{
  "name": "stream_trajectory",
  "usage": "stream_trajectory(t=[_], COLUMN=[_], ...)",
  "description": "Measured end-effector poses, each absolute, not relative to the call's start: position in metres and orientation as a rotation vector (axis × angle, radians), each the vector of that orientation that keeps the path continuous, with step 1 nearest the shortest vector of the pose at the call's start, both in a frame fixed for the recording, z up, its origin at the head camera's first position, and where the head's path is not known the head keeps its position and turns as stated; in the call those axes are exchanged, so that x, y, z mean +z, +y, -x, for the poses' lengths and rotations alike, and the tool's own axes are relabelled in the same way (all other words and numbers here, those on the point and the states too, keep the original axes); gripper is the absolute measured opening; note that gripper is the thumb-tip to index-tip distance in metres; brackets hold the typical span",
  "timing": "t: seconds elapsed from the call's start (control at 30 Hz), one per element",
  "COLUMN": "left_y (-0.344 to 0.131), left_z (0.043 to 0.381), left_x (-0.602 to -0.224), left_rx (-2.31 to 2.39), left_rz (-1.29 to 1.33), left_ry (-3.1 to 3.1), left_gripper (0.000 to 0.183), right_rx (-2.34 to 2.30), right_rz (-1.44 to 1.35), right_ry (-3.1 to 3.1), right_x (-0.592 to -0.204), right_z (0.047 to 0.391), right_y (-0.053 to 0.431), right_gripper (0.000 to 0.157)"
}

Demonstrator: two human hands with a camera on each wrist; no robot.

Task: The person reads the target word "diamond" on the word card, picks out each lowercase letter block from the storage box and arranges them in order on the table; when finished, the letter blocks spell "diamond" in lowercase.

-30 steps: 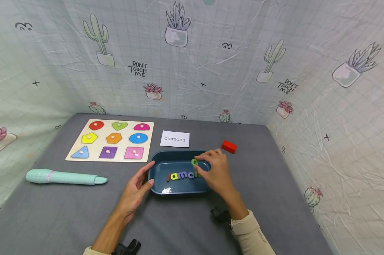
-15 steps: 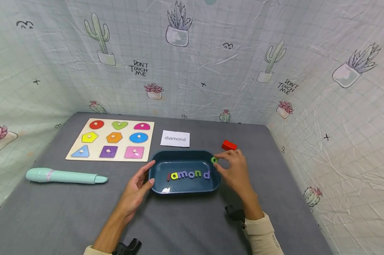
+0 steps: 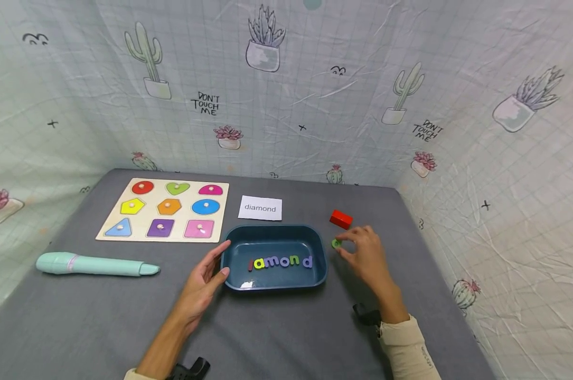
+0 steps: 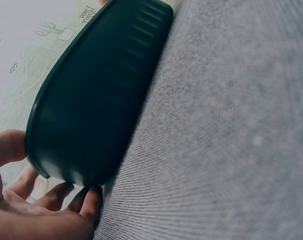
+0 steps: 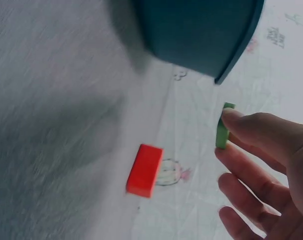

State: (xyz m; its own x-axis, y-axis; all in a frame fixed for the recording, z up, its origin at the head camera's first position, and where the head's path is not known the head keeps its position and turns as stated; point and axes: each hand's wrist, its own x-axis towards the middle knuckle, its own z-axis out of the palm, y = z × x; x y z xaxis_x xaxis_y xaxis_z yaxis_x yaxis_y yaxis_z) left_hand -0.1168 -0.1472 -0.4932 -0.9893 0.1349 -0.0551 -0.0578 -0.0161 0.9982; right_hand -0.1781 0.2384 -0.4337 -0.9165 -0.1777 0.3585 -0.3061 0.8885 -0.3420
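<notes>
My left hand [image 3: 202,289] holds the left end of a dark blue tray [image 3: 274,284]. In the left wrist view, the fingers [image 4: 93,201] lie against the tray's outer wall. Inside the tray is a row of coloured letters: a thin dark red one [image 3: 250,265], a yellow "a" [image 3: 259,264], a purple "m" [image 3: 271,262], a blue "o" [image 3: 284,262], a green "n" [image 3: 294,260] and, slightly apart, a blue "d" [image 3: 307,262]. Right of the tray, my right hand [image 3: 368,258] pinches a green ring-shaped letter [image 5: 222,127] between thumb and finger, raised above the table.
A white card [image 3: 260,208] printed "diamond" lies behind the tray. Near the right hand sits a red block [image 3: 340,219]. The wooden shape puzzle [image 3: 146,216] lies at the back left, a mint-green pen-shaped device [image 3: 98,265] in front of it. A patterned cloth hangs behind the grey table.
My right hand has carried the green letter from over the tray, past its right rim, to the right side. That uncovers the "n" and "d". The left hand stays at the tray.
</notes>
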Motion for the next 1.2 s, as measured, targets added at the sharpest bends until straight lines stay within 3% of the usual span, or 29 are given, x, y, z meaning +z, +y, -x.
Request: stream_trajectory(t=[0.53, 1.2], left_y=[-0.146, -0.146], left_z=[0.117, 0.118], left_x=[-0.494, -0.492], left_rx=[2.084, 2.07], left_rz=[-0.068, -0.059], left_ry=[2.11, 2.107], left_gripper=[0.057, 0.056], right_rx=[0.361, 0.358], right_rz=[-0.594, -0.558], right_ry=[-2.874, -2.963], right_x=[-0.448, -0.455], right_z=[0.197, 0.204], right_y=[0.252, 0.252], right_gripper=[0.025, 0.027])
